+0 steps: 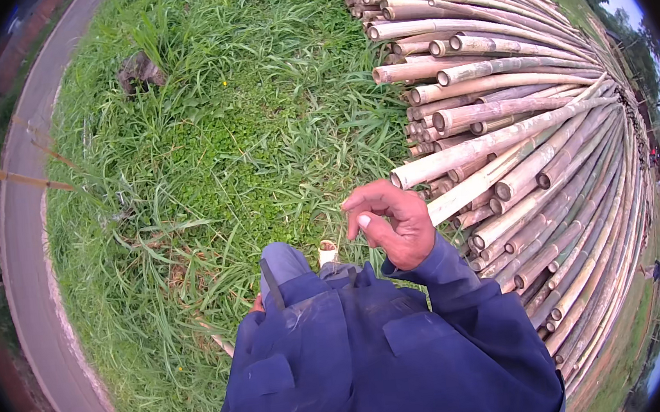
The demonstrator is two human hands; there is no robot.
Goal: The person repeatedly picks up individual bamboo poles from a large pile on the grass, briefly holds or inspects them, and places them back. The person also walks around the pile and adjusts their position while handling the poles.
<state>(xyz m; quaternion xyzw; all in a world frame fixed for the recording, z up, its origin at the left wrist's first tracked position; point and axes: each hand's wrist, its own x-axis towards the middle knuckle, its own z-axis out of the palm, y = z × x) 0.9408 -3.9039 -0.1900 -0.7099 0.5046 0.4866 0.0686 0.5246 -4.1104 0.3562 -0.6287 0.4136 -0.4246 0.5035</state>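
My right hand (pixel 398 223) is raised in front of the pile of bamboo poles (pixel 487 114). Its fingers curl loosely, the thumb stands apart from them, and I see nothing held. Just beyond the wrist lies a pale split bamboo strip (pixel 446 205) on the pile's near side. Only a sliver of my left hand (pixel 257 303) shows beside my grey trouser leg; the sleeve and jacket hide its fingers. A short, pale, hollow bamboo end (pixel 328 252) stands out of the grass by my legs. Lower left, a thin pale stick (pixel 223 344) pokes out beside my jacket.
Green grass (pixel 247 150) spreads ahead and to the left, with a brown stump or rock (pixel 139 72) in it. A paved road (pixel 30 232) curves along the left. One thin pole (pixel 17 177) reaches across the road's edge. Cut pole ends face me on the right.
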